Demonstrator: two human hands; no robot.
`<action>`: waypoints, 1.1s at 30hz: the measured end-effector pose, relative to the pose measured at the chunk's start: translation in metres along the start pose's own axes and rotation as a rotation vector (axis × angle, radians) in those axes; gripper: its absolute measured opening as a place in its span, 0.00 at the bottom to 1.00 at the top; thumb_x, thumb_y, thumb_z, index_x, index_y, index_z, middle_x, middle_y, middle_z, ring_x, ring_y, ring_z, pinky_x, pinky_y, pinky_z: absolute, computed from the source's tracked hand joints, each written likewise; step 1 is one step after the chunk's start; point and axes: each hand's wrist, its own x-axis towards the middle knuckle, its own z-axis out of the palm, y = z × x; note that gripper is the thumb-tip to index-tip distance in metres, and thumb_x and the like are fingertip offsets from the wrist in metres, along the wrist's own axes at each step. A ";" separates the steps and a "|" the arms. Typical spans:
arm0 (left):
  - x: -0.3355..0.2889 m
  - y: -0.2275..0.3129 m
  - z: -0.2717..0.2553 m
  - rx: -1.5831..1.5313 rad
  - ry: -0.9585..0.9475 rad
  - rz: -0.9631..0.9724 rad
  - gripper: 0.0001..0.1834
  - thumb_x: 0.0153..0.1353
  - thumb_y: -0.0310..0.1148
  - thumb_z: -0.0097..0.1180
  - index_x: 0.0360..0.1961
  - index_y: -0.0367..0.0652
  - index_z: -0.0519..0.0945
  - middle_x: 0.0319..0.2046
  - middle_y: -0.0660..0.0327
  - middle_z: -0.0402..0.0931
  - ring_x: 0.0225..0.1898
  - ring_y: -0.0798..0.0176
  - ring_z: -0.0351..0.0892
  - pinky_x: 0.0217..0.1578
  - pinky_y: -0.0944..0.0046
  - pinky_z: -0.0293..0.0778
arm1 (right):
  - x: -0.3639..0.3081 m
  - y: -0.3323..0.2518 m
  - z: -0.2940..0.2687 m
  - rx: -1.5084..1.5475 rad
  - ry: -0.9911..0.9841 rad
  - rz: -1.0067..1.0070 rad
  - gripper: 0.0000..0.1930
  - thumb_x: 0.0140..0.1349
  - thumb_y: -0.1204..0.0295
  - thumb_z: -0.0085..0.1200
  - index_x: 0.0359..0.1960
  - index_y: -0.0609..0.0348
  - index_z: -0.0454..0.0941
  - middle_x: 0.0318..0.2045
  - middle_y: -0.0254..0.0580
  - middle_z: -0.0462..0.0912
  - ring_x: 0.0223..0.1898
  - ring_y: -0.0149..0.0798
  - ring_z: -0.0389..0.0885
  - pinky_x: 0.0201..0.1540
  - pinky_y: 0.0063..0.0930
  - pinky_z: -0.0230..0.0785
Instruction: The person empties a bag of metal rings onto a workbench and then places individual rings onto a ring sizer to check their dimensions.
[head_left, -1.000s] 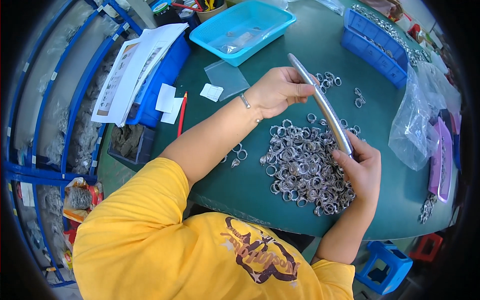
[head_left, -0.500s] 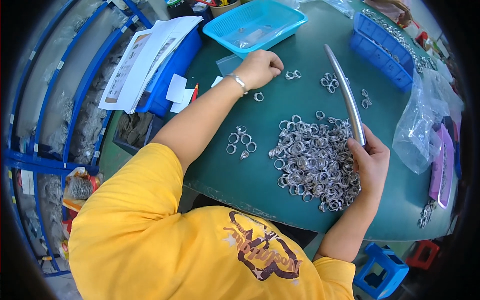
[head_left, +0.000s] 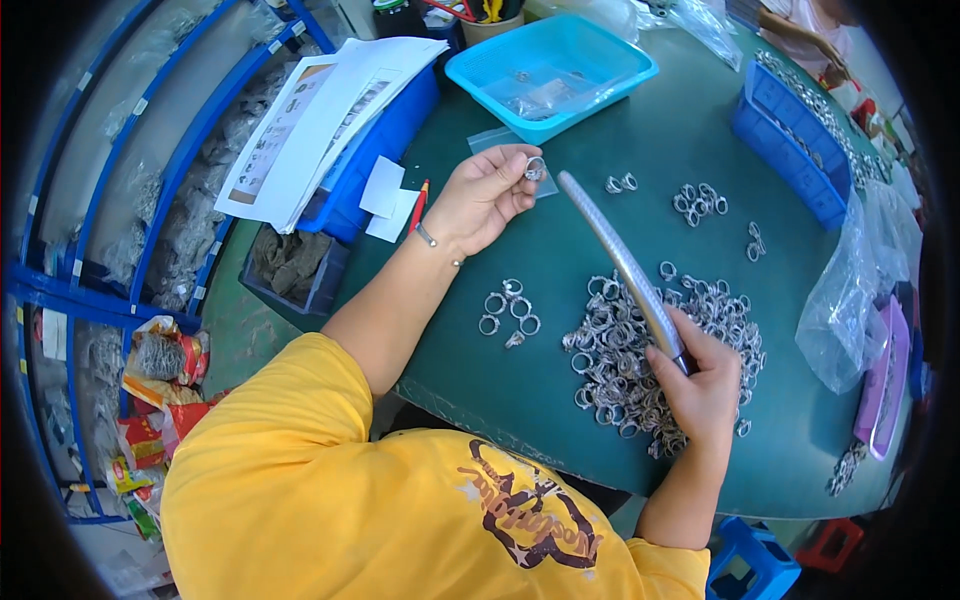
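Note:
Between the thumb and fingers of my left hand (head_left: 486, 202) a silver ring (head_left: 535, 168) is held up, above the table left of the middle. My right hand (head_left: 704, 380) grips the dark lower end of a tapered metal ring mandrel (head_left: 622, 262). Its thin tip points up and left, just short of the held ring and apart from it. Under the mandrel and my right hand lies a large heap of silver rings (head_left: 625, 385), partly hidden by them. Smaller ring groups lie apart: several rings (head_left: 511, 305) left of the heap, a pair (head_left: 621, 183), and a cluster (head_left: 700, 203) beyond the heap.
A light-blue basket (head_left: 640, 78) stands at the back, a blue bin (head_left: 800, 160) at back right. Papers (head_left: 300, 130) lie over another blue bin at left, near white cards (head_left: 382, 187) and a red pen (head_left: 418, 206). Clear plastic bags (head_left: 845, 300) lie right. Another person's arm (head_left: 800, 30) shows far right.
The lone ring near my left hand is gone from the table, and that hand now holds a ring, turned palm up. The mandrel has swung left toward it. The view has shifted slightly.

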 end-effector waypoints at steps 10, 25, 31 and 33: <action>-0.018 -0.014 0.015 0.267 -0.236 -0.070 0.13 0.50 0.20 0.57 0.40 0.30 0.76 0.34 0.54 0.74 0.31 0.65 0.76 0.33 0.69 0.75 | 0.002 -0.008 0.006 -0.095 -0.015 -0.188 0.21 0.42 0.77 0.61 0.42 0.61 0.78 0.19 0.44 0.76 0.19 0.38 0.74 0.24 0.26 0.66; -0.017 -0.021 0.028 0.291 -0.344 0.042 0.13 0.48 0.20 0.59 0.37 0.33 0.77 0.36 0.54 0.72 0.34 0.64 0.76 0.34 0.69 0.75 | 0.001 -0.006 0.003 -0.109 0.027 -0.278 0.21 0.41 0.78 0.61 0.42 0.60 0.79 0.15 0.42 0.73 0.15 0.36 0.72 0.20 0.26 0.64; 0.040 -0.024 0.037 0.945 -0.092 0.149 0.11 0.50 0.23 0.60 0.37 0.36 0.78 0.31 0.62 0.74 0.29 0.72 0.74 0.34 0.73 0.72 | 0.001 0.003 -0.029 -0.011 0.252 0.045 0.21 0.44 0.79 0.61 0.44 0.63 0.77 0.19 0.35 0.75 0.20 0.22 0.68 0.24 0.17 0.61; 0.053 -0.042 0.025 1.508 -0.149 0.312 0.12 0.46 0.23 0.62 0.35 0.35 0.78 0.30 0.57 0.74 0.30 0.64 0.76 0.34 0.68 0.73 | 0.003 0.006 -0.029 0.072 0.337 0.101 0.21 0.46 0.79 0.61 0.45 0.64 0.77 0.21 0.31 0.76 0.22 0.20 0.67 0.24 0.15 0.60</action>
